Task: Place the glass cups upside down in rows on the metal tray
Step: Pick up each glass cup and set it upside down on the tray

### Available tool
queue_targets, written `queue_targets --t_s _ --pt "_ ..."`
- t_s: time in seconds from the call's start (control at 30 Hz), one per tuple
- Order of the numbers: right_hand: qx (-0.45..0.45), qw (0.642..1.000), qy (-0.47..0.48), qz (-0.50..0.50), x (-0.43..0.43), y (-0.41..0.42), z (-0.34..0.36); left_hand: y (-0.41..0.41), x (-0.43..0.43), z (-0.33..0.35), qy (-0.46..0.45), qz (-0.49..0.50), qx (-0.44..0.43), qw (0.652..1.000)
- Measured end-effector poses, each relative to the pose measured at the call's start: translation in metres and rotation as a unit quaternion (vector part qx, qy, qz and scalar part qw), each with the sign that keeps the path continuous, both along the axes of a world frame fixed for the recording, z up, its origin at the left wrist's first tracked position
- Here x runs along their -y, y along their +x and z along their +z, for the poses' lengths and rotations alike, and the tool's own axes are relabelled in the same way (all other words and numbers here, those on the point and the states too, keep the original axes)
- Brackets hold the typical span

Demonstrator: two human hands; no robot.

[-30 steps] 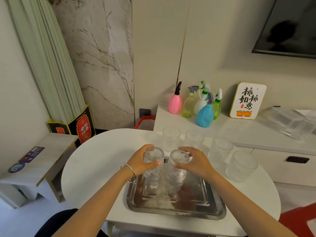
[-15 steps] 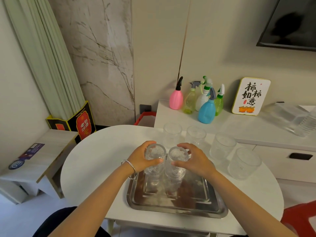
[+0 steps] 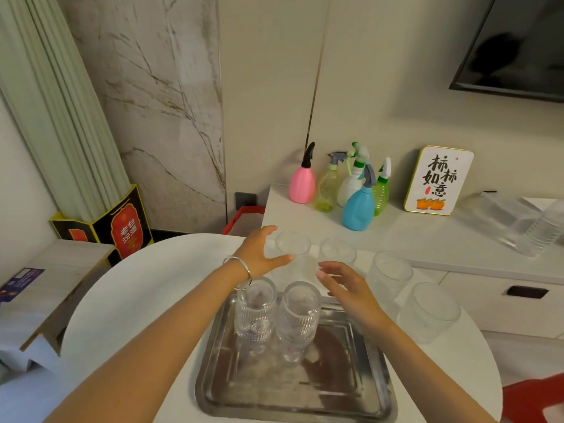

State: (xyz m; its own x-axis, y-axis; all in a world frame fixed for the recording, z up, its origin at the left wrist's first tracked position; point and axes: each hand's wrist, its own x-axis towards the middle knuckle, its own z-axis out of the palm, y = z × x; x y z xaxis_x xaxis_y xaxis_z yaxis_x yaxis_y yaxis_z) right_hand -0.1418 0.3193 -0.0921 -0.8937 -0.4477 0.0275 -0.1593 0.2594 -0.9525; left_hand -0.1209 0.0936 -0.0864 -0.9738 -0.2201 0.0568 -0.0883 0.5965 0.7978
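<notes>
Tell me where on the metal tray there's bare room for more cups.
The rectangular metal tray is bare across its near half and right side. Its far-left corner is crowded by two ribbed glass cups.

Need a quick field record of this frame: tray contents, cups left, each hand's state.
tray: two ribbed cups, side by side at its far end
left cup on tray: upside down
right cup on tray: upside down
cups off tray: four, upright on the table behind the tray
left hand: open, around the far-left cup, not closed on it
right hand: open, empty, near the second cup
</notes>
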Motion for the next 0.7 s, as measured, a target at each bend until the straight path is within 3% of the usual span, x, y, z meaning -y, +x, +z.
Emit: queue_targets --t_s 0.2,0.33,0.43,0.5,0.57,0.7 --pt "0.048 0.998 -0.038 -0.025 -0.013 -0.015 -0.001 -0.058 -0.015 -0.005 -0.118 -0.028 0.112 0.986" --pt "0.066 0.996 -0.047 -0.030 -0.023 -0.016 -0.002 -0.061 -0.013 -0.002 -0.140 -0.029 0.100 0.985" --pt "0.075 0.995 -0.058 -0.039 -0.028 -0.017 0.004 -0.049 -0.006 0.015 -0.145 -0.015 0.035 0.989" --pt "0.083 0.993 -0.069 -0.044 -0.029 -0.019 0.015 -0.036 -0.003 0.033 -0.095 0.018 -0.037 0.995" --pt "0.121 0.988 -0.095 -0.026 -0.029 -0.021 0.027 -0.020 -0.006 0.051 0.031 0.035 -0.091 0.995" --pt "0.221 0.955 -0.190 0.047 -0.020 -0.019 0.051 0.004 -0.030 0.072 0.243 -0.007 -0.114 0.963"
